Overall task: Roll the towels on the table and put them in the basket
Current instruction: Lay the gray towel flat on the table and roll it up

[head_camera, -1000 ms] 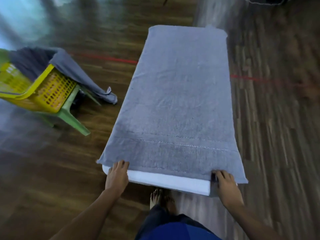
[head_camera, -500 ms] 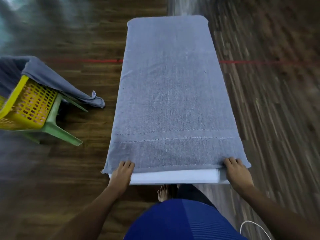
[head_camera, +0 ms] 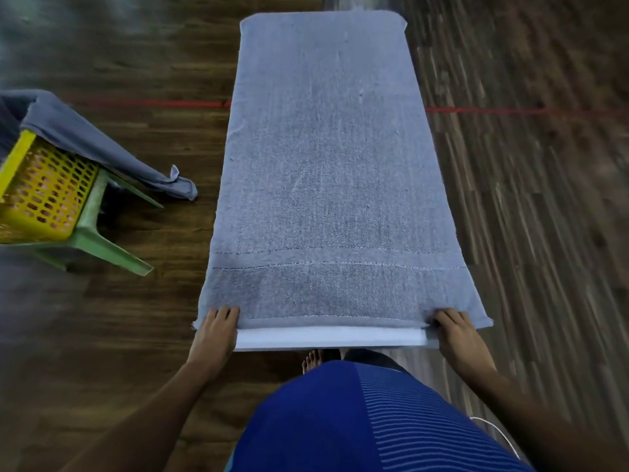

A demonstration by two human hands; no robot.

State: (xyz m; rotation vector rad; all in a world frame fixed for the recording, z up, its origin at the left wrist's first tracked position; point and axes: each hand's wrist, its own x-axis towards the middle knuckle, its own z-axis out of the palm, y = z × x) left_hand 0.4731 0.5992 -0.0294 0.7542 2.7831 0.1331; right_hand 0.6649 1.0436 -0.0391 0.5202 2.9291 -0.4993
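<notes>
The long grey terry towel point(head_camera: 326, 165) lies flat ahead of my fingertips point(head_camera: 222, 314), covering the white table point(head_camera: 330, 337) but for a strip just behind them. My left hand point(head_camera: 216, 335) and right hand point(head_camera: 457, 335) sit on the hem's corners, fingers bent; whether they pinch it I cannot tell. The first turn should be tight and level. Well left of my fingers, a yellow perforated plastic basket point(head_camera: 41, 192) on a green plastic stool point(head_camera: 98, 240) carries another grey towel point(head_camera: 85, 137), clear of the roll.

towel point(head_camera: 326, 165): grey, flat along table point(head_camera: 330, 337), white near edge exposed
left hand point(head_camera: 216, 335): holds near-left corner
right hand point(head_camera: 459, 338): holds near-right corner, cloth puckered
basket point(head_camera: 41, 192): yellow, left, on green stool point(head_camera: 98, 240)
second towel point(head_camera: 85, 141): draped over basket
</notes>
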